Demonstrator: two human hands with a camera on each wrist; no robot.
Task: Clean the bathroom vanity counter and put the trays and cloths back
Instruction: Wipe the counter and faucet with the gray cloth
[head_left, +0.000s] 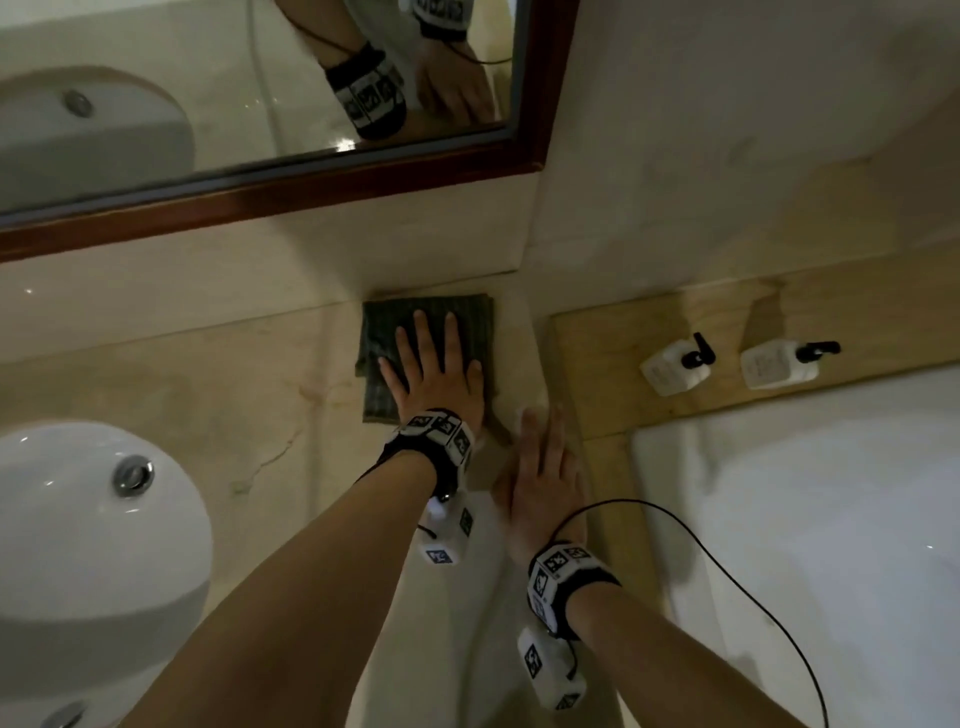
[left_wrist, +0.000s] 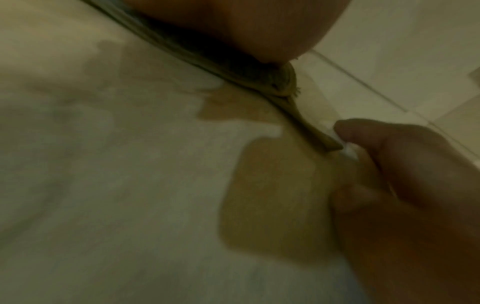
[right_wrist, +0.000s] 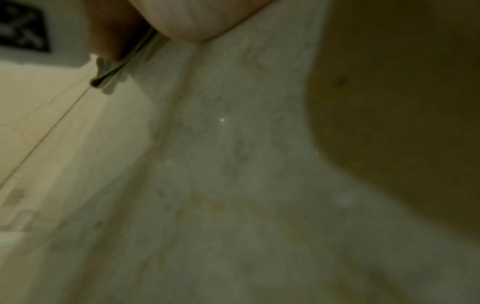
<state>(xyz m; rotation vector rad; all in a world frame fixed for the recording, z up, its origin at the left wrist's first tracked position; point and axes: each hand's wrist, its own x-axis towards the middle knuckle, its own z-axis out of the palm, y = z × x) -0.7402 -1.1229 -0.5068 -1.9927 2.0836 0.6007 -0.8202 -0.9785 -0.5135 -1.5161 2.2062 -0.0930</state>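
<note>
The head camera looks steeply down from above at the beige marble worktop (head_left: 208, 374), facing the brown-framed wall mirror (head_left: 291, 192) and the corner. The left wrist camera sits very low, almost against the worktop, looking along it towards the folded dark green cloth (left_wrist: 262, 82). The right wrist camera is equally low and close, blurred; all three share that cloth.

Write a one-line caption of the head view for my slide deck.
Left hand presses a folded dark cloth flat in the vanity counter corner.
</note>
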